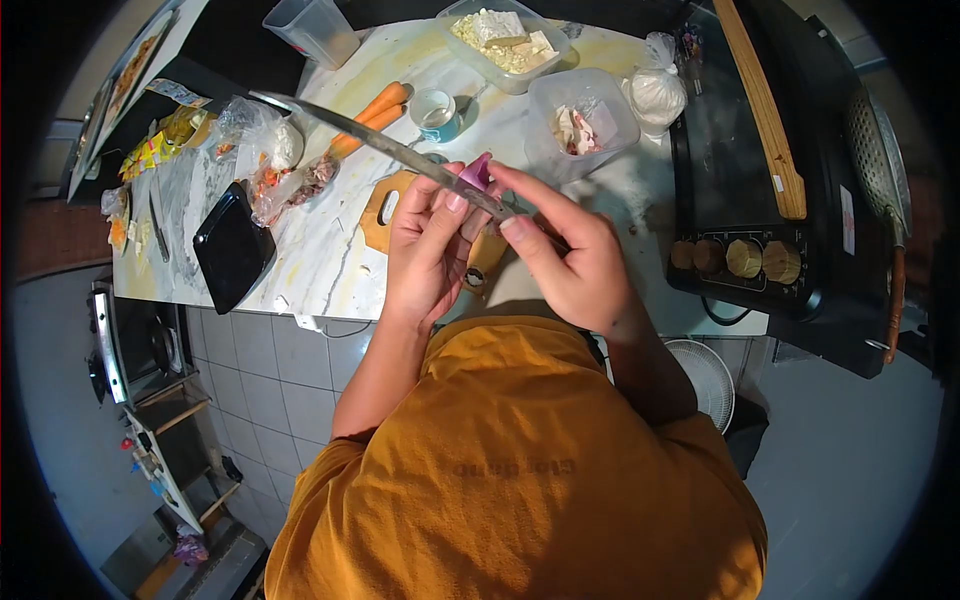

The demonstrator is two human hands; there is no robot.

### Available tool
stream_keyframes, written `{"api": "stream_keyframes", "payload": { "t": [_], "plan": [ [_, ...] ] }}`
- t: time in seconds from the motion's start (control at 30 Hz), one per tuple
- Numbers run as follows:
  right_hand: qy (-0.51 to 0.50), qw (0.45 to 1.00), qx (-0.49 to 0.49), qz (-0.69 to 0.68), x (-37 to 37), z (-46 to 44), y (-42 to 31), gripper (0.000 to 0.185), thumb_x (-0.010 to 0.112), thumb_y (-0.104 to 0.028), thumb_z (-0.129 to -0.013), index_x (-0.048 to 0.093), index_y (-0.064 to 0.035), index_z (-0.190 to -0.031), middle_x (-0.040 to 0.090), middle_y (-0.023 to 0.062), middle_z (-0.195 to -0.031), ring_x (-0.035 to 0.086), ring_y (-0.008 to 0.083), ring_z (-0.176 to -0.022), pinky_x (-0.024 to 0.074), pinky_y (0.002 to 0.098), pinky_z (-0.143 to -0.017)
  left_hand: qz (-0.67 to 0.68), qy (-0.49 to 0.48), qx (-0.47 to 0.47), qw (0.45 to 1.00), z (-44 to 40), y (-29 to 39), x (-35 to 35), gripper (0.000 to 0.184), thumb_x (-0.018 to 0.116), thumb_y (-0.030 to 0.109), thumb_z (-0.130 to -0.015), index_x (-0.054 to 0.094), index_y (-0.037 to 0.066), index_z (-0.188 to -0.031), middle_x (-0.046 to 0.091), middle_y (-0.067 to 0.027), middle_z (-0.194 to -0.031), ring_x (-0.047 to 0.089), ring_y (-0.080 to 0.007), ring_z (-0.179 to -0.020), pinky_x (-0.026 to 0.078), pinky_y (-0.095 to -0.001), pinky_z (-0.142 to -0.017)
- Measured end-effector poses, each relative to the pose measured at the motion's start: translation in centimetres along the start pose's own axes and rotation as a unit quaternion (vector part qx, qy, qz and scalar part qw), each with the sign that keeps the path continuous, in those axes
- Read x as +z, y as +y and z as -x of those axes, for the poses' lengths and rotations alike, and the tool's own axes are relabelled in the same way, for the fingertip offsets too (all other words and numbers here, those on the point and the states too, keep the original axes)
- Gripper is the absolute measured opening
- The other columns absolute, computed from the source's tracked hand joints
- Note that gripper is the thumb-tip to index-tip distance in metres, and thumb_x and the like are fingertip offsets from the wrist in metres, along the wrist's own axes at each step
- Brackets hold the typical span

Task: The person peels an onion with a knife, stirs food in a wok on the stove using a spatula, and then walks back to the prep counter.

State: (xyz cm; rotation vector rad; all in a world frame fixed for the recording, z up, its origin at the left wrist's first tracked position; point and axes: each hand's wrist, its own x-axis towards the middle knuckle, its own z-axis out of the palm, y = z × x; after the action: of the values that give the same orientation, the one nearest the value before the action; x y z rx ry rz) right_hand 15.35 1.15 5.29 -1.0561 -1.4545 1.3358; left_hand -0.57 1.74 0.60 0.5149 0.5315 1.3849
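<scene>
My right hand (pixel 572 250) is closed round the handle end of a long knife (pixel 385 143), whose blade points up to the left. Between the fingertips of both hands sits a small purple shallot (pixel 478 172), with the blade lying across it. My left hand (pixel 430 235) pinches the shallot from the left, its thumb by the blade. The knife handle is mostly hidden in my right palm. Under the hands, partly covered, lies a wooden chopping board (pixel 378 232) on the marble-patterned table (pixel 330 260).
Beyond the hands stand a blue-white cup (pixel 436 115), carrots (pixel 382 105), a tub of tofu (pixel 505 45) and a tub with pale peelings (pixel 580 105). A black tray (pixel 232 248) and plastic bags (pixel 285 190) lie left. A black stove (pixel 735 200) stands right.
</scene>
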Motion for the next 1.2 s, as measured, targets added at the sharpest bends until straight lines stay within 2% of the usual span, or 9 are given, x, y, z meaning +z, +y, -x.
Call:
{"api": "stream_keyframes", "payload": {
  "t": [0.07, 0.17, 0.27, 0.4, 0.67, 0.9, 1.1, 1.17, 1.2],
  "plan": [
    [0.009, 0.997, -0.046, 0.065, 0.2, -0.1, 0.2, 0.038, 0.058, -0.007, -0.090, 0.053, -0.0029, -0.127, 0.067, 0.0047, -0.081, 0.052, 0.0016, -0.066, 0.0431, 0.0190, -0.059, -0.007, 0.011, 0.000, 1.000, -0.1, -0.1, -0.2, 0.026, 0.054, 0.004, -0.092, 0.052, 0.003, -0.118, 0.059, -0.0133, -0.116, 0.059, -0.0231, -0.106, 0.049, -0.0323, -0.092],
    [-0.001, 0.998, -0.038, 0.059, 0.0, -0.2, -0.4, 0.038, 0.057, -0.006, -0.089, 0.054, -0.0034, -0.127, 0.069, 0.0092, -0.085, 0.058, 0.0022, -0.070, 0.0454, 0.0202, -0.060, -0.019, 0.017, 0.007, 1.000, -0.1, -0.2, -0.8, 0.024, 0.056, 0.003, -0.091, 0.055, 0.004, -0.114, 0.062, -0.0107, -0.110, 0.061, -0.0192, -0.098, 0.049, -0.0319, -0.090],
    [-0.012, 0.998, -0.022, 0.064, 0.0, -0.2, -0.9, 0.038, 0.057, -0.006, -0.090, 0.054, -0.0035, -0.127, 0.069, 0.0096, -0.084, 0.061, 0.0035, -0.072, 0.0467, 0.0208, -0.061, -0.022, 0.016, 0.007, 1.000, 0.0, -0.1, -0.9, 0.022, 0.057, 0.001, -0.090, 0.056, 0.005, -0.111, 0.064, -0.0096, -0.105, 0.062, -0.0179, -0.096, 0.049, -0.0312, -0.089],
    [0.010, 0.998, -0.055, 0.033, 0.6, -0.2, 0.1, 0.036, 0.056, -0.007, -0.091, 0.054, -0.0020, -0.127, 0.067, 0.0053, -0.090, 0.048, 0.0016, -0.069, 0.0423, 0.0179, -0.064, -0.012, 0.038, 0.003, 0.999, 0.2, -0.2, -0.8, 0.020, 0.057, -0.002, -0.089, 0.056, 0.005, -0.108, 0.065, -0.0097, -0.103, 0.062, -0.0181, -0.097, 0.050, -0.0301, -0.088],
    [-0.022, 0.993, -0.004, 0.118, 0.1, -0.1, -0.2, 0.036, 0.059, -0.006, -0.089, 0.056, -0.0018, -0.125, 0.067, 0.0057, -0.090, 0.048, 0.0020, -0.070, 0.0442, 0.0193, -0.064, -0.023, 0.046, 0.005, 0.999, 0.3, -0.1, -0.9, 0.019, 0.057, -0.004, -0.088, 0.057, 0.006, -0.104, 0.065, -0.0082, -0.101, 0.062, -0.0157, -0.097, 0.049, -0.0282, -0.087],
    [0.021, 0.990, -0.033, 0.135, 0.9, -0.1, 1.1, 0.034, 0.059, -0.007, -0.089, 0.057, -0.0002, -0.123, 0.068, 0.0083, -0.093, 0.054, 0.0031, -0.079, 0.0464, 0.0206, -0.071, -0.024, 0.030, 0.003, 0.999, 0.3, -0.2, -1.4, 0.020, 0.057, -0.005, -0.088, 0.056, 0.006, -0.105, 0.065, -0.0089, -0.102, 0.062, -0.0157, -0.096, 0.050, -0.0282, -0.086],
    [0.026, 0.995, -0.035, 0.094, 1.4, -0.1, 2.2, 0.033, 0.055, -0.006, -0.092, 0.055, 0.0023, -0.124, 0.067, 0.0095, -0.103, 0.058, 0.0078, -0.089, 0.0465, 0.0226, -0.079, -0.013, -0.002, 0.030, 0.999, 0.2, -0.4, -1.3, 0.022, 0.056, -0.002, -0.089, 0.055, 0.004, -0.111, 0.064, -0.0122, -0.105, 0.063, -0.0198, -0.097, 0.051, -0.0304, -0.088],
    [0.076, 0.995, -0.039, -0.055, 2.0, -0.3, 2.8, 0.031, 0.057, -0.013, -0.093, 0.058, -0.0006, -0.121, 0.068, 0.0101, -0.088, 0.060, 0.0073, -0.075, 0.0480, 0.0217, -0.070, -0.014, 0.002, 0.025, 1.000, 0.2, -0.4, -1.3, 0.023, 0.056, -0.001, -0.090, 0.055, 0.003, -0.112, 0.064, -0.0128, -0.105, 0.063, -0.0203, -0.097, 0.051, -0.0306, -0.087],
    [0.076, 0.995, -0.039, -0.054, 1.8, -0.3, 2.6, 0.031, 0.057, -0.013, -0.093, 0.058, -0.0006, -0.121, 0.068, 0.0101, -0.088, 0.060, 0.0073, -0.075, 0.0480, 0.0217, -0.070, -0.015, 0.006, 0.020, 1.000, 0.2, -0.3, -1.2, 0.024, 0.056, 0.001, -0.090, 0.055, 0.002, -0.113, 0.064, -0.0134, -0.106, 0.063, -0.0208, -0.096, 0.051, -0.0308, -0.087]
  ]
}}
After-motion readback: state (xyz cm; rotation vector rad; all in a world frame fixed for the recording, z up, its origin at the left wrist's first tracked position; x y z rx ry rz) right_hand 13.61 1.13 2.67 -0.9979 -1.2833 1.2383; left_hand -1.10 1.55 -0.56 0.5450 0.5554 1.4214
